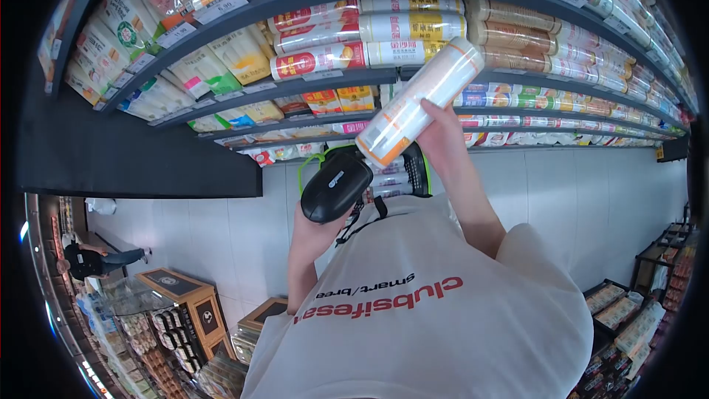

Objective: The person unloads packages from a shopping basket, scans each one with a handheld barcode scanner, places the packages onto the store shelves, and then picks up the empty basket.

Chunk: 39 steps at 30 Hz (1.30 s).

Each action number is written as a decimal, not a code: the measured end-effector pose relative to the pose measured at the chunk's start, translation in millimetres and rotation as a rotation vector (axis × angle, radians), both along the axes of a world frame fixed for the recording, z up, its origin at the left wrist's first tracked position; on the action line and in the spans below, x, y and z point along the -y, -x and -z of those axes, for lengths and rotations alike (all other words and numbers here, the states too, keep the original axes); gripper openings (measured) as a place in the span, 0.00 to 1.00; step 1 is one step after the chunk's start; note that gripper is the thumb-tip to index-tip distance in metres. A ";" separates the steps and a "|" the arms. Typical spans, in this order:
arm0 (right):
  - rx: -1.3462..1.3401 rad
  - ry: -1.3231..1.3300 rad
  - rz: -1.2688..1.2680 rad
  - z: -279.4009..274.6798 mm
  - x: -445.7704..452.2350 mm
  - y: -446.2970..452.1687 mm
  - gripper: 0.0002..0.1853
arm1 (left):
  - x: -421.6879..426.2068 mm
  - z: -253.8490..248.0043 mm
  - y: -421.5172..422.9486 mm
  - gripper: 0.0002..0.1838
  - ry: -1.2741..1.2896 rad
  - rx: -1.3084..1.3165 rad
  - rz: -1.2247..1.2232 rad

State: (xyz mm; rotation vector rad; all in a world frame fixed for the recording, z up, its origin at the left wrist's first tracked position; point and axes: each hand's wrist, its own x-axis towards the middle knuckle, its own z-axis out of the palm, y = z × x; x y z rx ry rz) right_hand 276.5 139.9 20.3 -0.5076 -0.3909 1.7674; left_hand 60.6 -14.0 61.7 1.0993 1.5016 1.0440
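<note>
My right hand (441, 133) is closed round a clear cylindrical pack (421, 103) with white and orange printing, tilted up to the right before the shelves. Its lower end is close to a black handheld device (337, 186), which my left hand (322, 227) grips from below; whether the two touch I cannot tell. Beneath them, partly hidden, a dark basket with a green rim (422, 170) holds several similar packs (390, 177).
Curved-looking shelves (295, 86) full of packaged goods span the top. A dark panel (170, 155) stands at left. Behind are wooden display crates (177, 284), a person (92, 260) at far left, and more racks (613, 307) at lower right.
</note>
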 end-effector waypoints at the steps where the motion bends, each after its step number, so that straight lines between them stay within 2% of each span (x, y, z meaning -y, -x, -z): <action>1: 0.033 -0.017 0.004 4.0 0.2 -0.4 0.35 | -0.3 -3.8 -0.7 0.11 0.016 -0.005 -0.004; 6: 0.218 -0.064 -0.039 24.2 9.4 -0.9 0.39 | -10.9 -3.6 -2.3 0.12 0.065 -0.007 0.041; 10: 0.227 -0.072 -0.111 30.9 11.6 4.9 0.39 | -16.5 -9.9 -5.4 0.12 0.062 -0.028 0.076; 16: 0.265 -0.093 -0.142 5.8 12.0 10.0 0.38 | -17.8 5.2 3.9 0.11 0.026 -0.059 0.119; 19: 0.408 -0.154 -0.113 1.5 7.1 9.1 0.38 | -17.0 0.6 1.6 0.12 0.019 0.016 0.061; 25: 0.913 -0.625 0.074 -63.7 -4.7 -4.8 0.44 | -11.0 11.8 11.0 0.12 0.002 -0.003 0.008; 26: 0.923 -0.689 0.145 -80.4 -5.6 -4.4 0.46 | -10.4 11.4 12.6 0.12 0.012 -0.007 0.011; 28: 1.187 -0.960 0.354 -113.1 -12.3 -10.8 0.44 | -7.9 10.7 15.2 0.14 0.037 -0.016 0.016; 32: 1.602 -1.440 0.754 -178.3 -20.6 -24.4 0.39 | -7.0 17.3 15.4 0.19 -0.185 0.025 0.000; 33: 1.636 -1.503 0.840 -194.0 -23.6 -22.5 0.38 | -5.2 19.8 18.1 0.19 -0.168 -0.022 0.019; 35: 1.769 -1.661 0.961 -212.9 -41.2 -25.6 0.37 | 2.1 21.4 18.2 0.14 -0.105 0.014 -0.063; 39: 1.882 -1.753 1.084 -248.3 -83.2 -28.4 0.36 | 11.8 20.6 17.6 0.11 -0.067 0.039 -0.084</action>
